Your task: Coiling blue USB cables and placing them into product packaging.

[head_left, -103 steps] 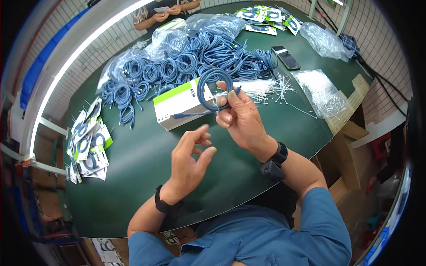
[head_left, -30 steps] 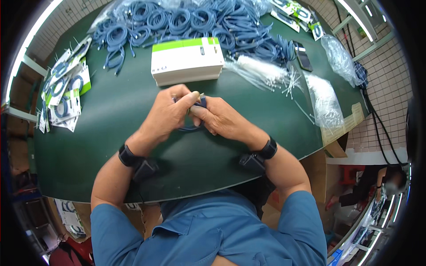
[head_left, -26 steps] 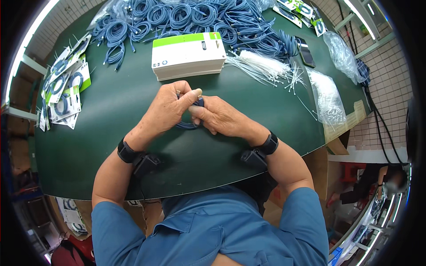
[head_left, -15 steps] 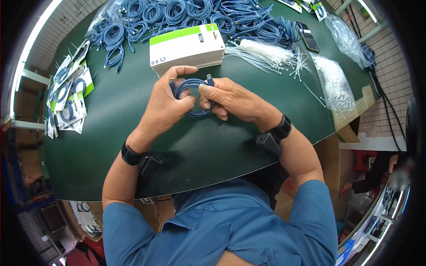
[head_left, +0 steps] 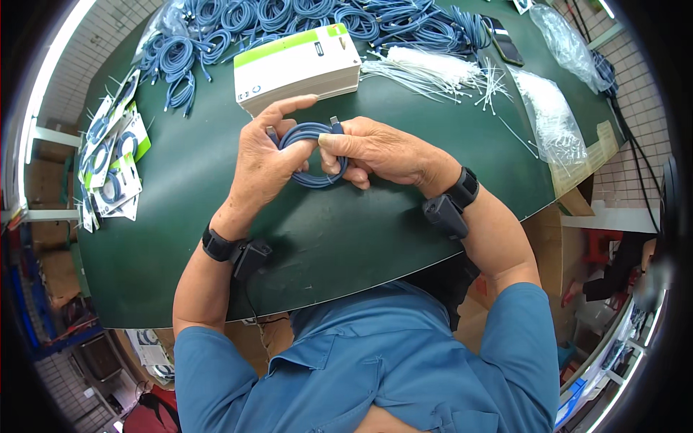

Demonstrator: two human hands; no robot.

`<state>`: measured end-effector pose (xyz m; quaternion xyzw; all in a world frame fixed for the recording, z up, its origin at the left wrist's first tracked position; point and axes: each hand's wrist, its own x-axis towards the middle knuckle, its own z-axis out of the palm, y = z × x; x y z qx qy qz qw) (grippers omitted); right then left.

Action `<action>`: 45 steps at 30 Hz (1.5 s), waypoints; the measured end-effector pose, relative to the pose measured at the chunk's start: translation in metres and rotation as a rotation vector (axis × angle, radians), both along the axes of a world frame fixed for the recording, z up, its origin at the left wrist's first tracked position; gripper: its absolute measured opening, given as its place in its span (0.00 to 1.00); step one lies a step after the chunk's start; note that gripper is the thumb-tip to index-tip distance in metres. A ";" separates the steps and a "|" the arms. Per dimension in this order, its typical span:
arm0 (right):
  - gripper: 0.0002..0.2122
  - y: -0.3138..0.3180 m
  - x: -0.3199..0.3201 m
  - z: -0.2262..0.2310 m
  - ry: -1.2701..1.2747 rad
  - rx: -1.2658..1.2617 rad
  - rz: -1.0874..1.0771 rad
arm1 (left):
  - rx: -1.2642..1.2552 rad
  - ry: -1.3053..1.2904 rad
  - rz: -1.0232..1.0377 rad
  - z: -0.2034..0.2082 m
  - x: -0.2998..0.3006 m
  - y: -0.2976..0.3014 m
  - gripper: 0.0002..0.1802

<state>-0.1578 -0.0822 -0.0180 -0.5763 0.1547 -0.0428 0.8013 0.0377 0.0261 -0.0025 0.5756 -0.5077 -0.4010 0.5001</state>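
Observation:
A coiled blue cable [head_left: 312,179] with metal-tipped connectors is held between my two hands, above the table in front of me. My left hand [head_left: 267,155] grips the coil's left side with the thumb over it, its index finger stretched out above. Pinching the right side between thumb and fingers is my right hand [head_left: 382,153]. One connector sticks up beside each hand. Just beyond my hands lies a stack of white and green cards [head_left: 296,68], its near left corner close to my left index finger.
Many coiled blue cables [head_left: 278,18] are heaped along the far side of the green table [head_left: 173,260]. White cable ties [head_left: 440,72] lie at the far right, near a phone [head_left: 503,40] and a bag of ties [head_left: 552,123]. Carded cables [head_left: 112,169] are piled at the left.
Both hands stay on the coil and have shifted slightly. My left thumb now lies further over the coil. The whole view has moved a little.

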 end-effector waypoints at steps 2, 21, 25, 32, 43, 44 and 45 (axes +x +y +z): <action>0.21 -0.003 -0.001 -0.004 -0.022 0.003 -0.016 | 0.022 -0.029 -0.068 0.003 0.003 -0.001 0.24; 0.21 0.000 0.002 0.011 0.036 -0.138 -0.058 | -0.028 -0.090 -0.137 -0.010 0.010 -0.005 0.15; 0.21 -0.002 0.002 0.009 -0.001 -0.205 -0.066 | 0.014 0.159 -0.118 -0.018 0.010 -0.004 0.17; 0.21 0.002 0.002 0.005 -0.051 -0.199 -0.199 | 0.091 0.661 -0.136 -0.008 0.006 -0.005 0.23; 0.22 0.000 0.003 -0.003 0.007 -0.179 -0.130 | 0.282 0.834 -0.072 -0.004 0.010 -0.003 0.25; 0.22 0.000 0.003 -0.002 0.011 -0.177 -0.127 | 0.282 0.839 -0.069 -0.004 0.010 -0.003 0.25; 0.22 0.000 0.002 -0.001 0.015 -0.191 -0.117 | 0.285 0.830 -0.075 -0.004 0.011 -0.003 0.24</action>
